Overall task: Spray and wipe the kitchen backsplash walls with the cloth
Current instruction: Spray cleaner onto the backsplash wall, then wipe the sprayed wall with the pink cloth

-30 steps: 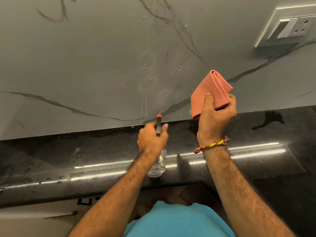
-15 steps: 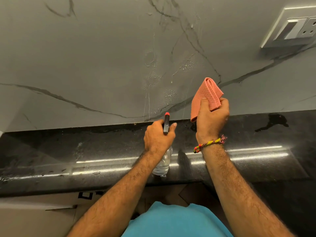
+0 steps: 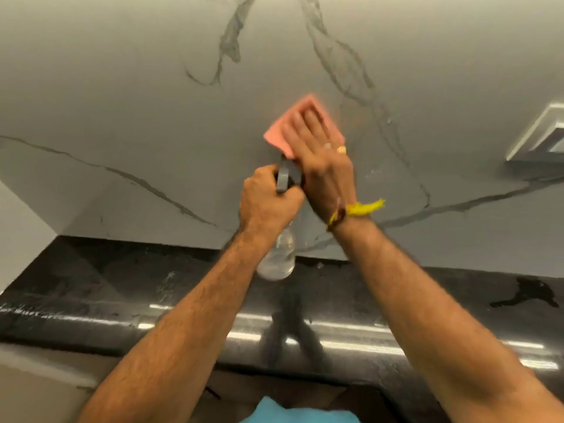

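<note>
The grey marble backsplash (image 3: 152,102) with dark veins fills the upper view. My right hand (image 3: 320,154) lies flat on a folded pink cloth (image 3: 276,134) and presses it against the wall, blurred by motion. Just below and left of it, my left hand (image 3: 268,203) grips the neck of a clear spray bottle (image 3: 279,257) with a dark trigger head, held in the air above the counter. The two hands almost touch.
A glossy black countertop (image 3: 122,285) runs below the wall, with a dark wet patch (image 3: 525,296) at the right. A white switch and socket plate (image 3: 543,135) is on the wall at the far right. A wall corner lies at the left.
My right hand has gone from holding the cloth away from the wall to pressing it flat on the sprayed area. My left hand has lifted the bottle higher. The view has tilted upward.
</note>
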